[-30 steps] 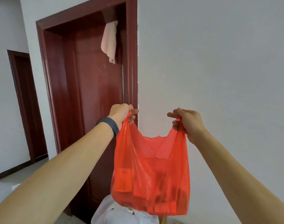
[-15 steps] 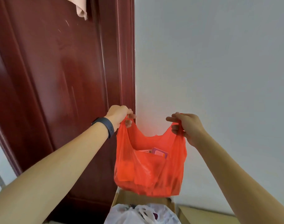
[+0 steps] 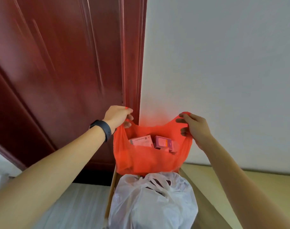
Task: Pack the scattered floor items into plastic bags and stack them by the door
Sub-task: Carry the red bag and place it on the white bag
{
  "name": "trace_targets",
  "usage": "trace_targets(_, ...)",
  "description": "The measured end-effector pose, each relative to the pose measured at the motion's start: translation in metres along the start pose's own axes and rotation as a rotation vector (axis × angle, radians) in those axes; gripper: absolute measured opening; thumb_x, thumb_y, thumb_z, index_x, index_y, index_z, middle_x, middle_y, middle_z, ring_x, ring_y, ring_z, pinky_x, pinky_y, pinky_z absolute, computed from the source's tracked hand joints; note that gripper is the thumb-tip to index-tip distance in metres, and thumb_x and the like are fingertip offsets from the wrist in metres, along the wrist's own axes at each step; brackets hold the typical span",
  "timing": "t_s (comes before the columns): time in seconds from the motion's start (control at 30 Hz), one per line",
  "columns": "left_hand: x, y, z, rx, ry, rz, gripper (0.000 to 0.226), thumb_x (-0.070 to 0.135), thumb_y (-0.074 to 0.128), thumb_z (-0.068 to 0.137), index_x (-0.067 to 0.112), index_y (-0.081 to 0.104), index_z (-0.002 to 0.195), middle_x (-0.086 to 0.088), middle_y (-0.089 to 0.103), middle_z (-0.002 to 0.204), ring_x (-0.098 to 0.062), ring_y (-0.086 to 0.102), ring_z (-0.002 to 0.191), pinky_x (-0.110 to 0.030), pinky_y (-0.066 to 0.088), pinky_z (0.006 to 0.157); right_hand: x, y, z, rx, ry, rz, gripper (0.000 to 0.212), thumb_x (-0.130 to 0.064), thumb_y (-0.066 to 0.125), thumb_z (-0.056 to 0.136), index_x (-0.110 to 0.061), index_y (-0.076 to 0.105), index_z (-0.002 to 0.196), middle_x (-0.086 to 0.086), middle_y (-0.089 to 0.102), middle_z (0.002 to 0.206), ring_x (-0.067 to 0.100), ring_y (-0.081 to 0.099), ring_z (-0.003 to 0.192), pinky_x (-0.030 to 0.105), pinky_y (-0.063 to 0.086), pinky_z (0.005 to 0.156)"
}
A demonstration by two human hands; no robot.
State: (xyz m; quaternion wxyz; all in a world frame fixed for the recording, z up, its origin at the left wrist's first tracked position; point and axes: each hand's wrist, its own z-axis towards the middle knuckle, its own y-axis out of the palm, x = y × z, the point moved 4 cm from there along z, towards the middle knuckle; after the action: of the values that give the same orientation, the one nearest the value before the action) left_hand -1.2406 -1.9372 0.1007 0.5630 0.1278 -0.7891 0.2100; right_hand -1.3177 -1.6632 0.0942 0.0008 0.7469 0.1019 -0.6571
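Left hand (image 3: 118, 115) and right hand (image 3: 193, 125) pinching handles of translucent red plastic bag (image 3: 147, 158), bag hanging between them over tied white plastic bag (image 3: 153, 202)

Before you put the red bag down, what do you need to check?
1. Left hand grips one handle of the red bag: ok.
2. Right hand grips the other handle: ok.
3. Boxes sit inside the bag: ok.
4. Bag mouth tied: not ok, it gapes open.
5. White bag lies right below, beside the door: ok.
6. White bag steady enough to stack on: cannot tell.
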Motion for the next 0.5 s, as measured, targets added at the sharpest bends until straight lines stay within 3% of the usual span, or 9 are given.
trace_targets(0.1,-0.003,-0.005,0.004,0.024,0.203,0.278,0.023,0.037,0.063,0.091,0.015,0.069,0.095,0.003,0.07,0.072,-0.014,0.064,0.055,-0.028,0.05,0.063,0.018,-0.005,0.002,0.067,-0.075,-0.126,0.022,-0.031,0.056,0.096,-0.016,0.071,0.098,0.002,0.076,0.094,0.019,0.061,0.054,0.038,0.054,0.067)
trace_targets(0.2,-0.025,-0.011,0.004,0.175,0.359,0.374,0.05,0.06,0.066,0.08,0.018,0.048,0.097,0.004,0.06,0.086,-0.014,0.06,0.076,-0.033,0.046,0.066,0.04,-0.012,-0.006,0.206,-0.2,-0.203,0.038,-0.051,0.061,0.088,-0.023,0.064,0.114,-0.009,0.069,0.111,0.009,0.067,0.092,0.036,0.054,0.086)
trace_targets(0.27,-0.051,-0.014,0.0,0.296,0.457,0.364,0.06,0.066,0.069,0.073,0.021,0.039,0.099,-0.002,0.054,0.099,-0.017,0.056,0.087,-0.037,0.049,0.074,0.058,-0.015,-0.018,0.279,-0.273,-0.218,0.065,-0.06,0.065,0.08,-0.026,0.05,0.133,-0.009,0.051,0.133,0.003,0.054,0.115,0.029,0.046,0.094)
trace_targets(0.37,-0.097,-0.016,-0.01,0.392,0.493,0.373,0.076,0.069,0.066,0.07,0.017,0.04,0.119,-0.001,0.043,0.119,-0.019,0.048,0.108,-0.043,0.045,0.096,0.097,-0.007,-0.025,0.185,-0.23,-0.306,0.104,-0.067,0.067,0.071,-0.025,0.019,0.153,-0.003,0.021,0.156,0.013,0.029,0.141,0.034,0.03,0.113)
trace_targets(0.43,-0.125,-0.012,-0.012,0.356,0.439,0.447,0.099,0.073,0.062,0.069,0.017,0.027,0.144,-0.002,0.034,0.143,-0.022,0.037,0.132,-0.044,0.031,0.111,0.118,0.0,-0.025,0.091,-0.19,-0.366,0.118,-0.069,0.068,0.068,-0.024,0.004,0.156,-0.002,0.004,0.163,0.014,0.009,0.15,0.035,0.016,0.119)
trace_targets(0.5,-0.143,-0.006,-0.009,0.266,0.329,0.54,0.105,0.074,0.058,0.075,0.023,0.011,0.154,-0.003,0.019,0.159,-0.024,0.021,0.144,-0.046,0.018,0.115,0.126,0.006,-0.02,0.051,-0.165,-0.357,0.121,-0.067,0.07,0.068,-0.025,-0.001,0.157,-0.004,0.004,0.164,0.009,0.007,0.149,0.033,0.013,0.119)
